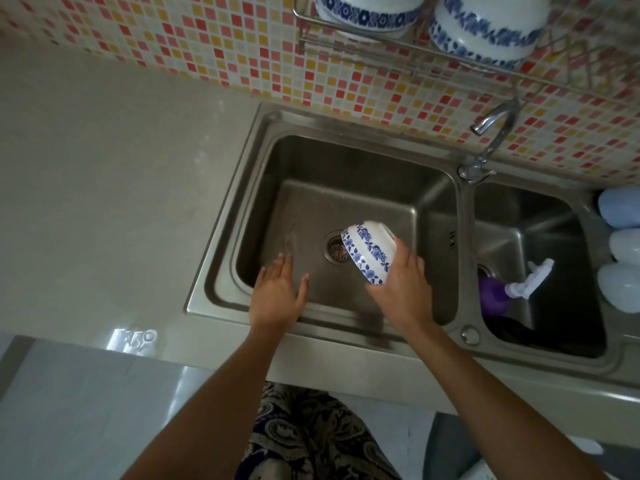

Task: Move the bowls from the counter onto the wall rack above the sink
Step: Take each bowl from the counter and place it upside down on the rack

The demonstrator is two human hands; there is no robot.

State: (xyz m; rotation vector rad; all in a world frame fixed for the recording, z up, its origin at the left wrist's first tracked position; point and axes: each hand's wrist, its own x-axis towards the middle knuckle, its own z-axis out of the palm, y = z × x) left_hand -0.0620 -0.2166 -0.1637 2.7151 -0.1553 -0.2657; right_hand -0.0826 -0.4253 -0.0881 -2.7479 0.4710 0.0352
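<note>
My right hand [401, 289] grips a white bowl with a blue flower band [369, 251], tilted on its side over the left basin of the steel sink [242, 188], near the drain. My left hand [278, 292] hovers flat and open over the basin's front left, holding nothing. On the wire wall rack [408, 46] above the sink sit two bowls of the same pattern upside down, one at the left [367, 12] and one at the right [485, 29].
A curved tap [495, 133] stands between the two basins. The right basin holds a purple spray bottle [509, 289]. Pale rounded bottles [621, 247] line the sink's right edge. Grey counter [104, 185] stretches to the left, mosaic tiles behind.
</note>
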